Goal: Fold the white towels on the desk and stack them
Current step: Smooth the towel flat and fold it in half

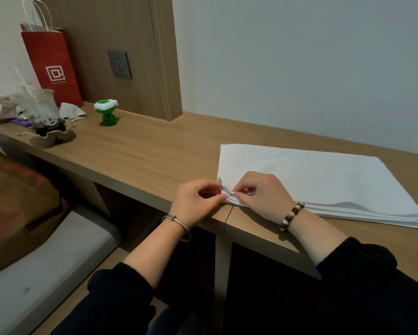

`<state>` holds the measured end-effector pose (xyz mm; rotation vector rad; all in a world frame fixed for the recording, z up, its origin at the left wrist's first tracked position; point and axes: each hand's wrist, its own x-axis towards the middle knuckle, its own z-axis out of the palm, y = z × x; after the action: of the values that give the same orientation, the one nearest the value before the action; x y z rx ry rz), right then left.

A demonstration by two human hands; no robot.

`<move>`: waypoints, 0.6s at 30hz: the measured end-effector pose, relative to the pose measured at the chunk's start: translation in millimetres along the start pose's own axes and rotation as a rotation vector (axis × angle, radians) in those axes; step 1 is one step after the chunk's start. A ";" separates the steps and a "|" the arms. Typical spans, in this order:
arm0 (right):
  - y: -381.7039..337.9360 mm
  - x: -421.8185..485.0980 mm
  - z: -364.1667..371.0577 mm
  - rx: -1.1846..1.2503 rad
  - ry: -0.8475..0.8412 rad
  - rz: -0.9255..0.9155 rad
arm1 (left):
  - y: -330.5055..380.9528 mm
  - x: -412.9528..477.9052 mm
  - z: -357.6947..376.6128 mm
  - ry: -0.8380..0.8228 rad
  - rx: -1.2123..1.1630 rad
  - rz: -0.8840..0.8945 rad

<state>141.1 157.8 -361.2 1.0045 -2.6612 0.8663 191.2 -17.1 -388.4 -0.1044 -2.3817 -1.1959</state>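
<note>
Left hand (pixel 198 201) and right hand (pixel 258 192) both pinch the white towels (pixel 312 180) at their seven-o'clock corner; probably separating layers by the desk (pixel 142 155) edge to start a fold.

Wooden desk (pixel 154 151) — towels (pixel 324 180), bag (pixel 51 66), cup (pixel 44 112).

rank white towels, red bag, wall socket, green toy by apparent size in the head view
1. white towels
2. red bag
3. wall socket and green toy look alike, unranked.
The towels lie nearest the camera.
</note>
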 end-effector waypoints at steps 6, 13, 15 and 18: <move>1.6 -1.3 1.2 0.026 0.075 -0.005 | 3.8 -1.2 -3.9 -0.026 0.121 0.113; 2.5 -2.9 0.2 -0.098 -0.013 -0.088 | 4.8 -2.4 -4.1 0.000 0.094 0.142; 2.5 -2.1 0.4 -0.082 -0.029 -0.081 | 3.9 -2.3 -3.7 0.014 0.089 0.146; 1.9 -2.9 0.6 -0.082 -0.044 -0.092 | 3.3 -2.6 -3.1 0.011 0.068 0.154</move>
<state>142.1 160.2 -363.6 1.1283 -2.6387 0.7191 195.6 -17.1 -385.5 -0.2540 -2.3547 -1.0402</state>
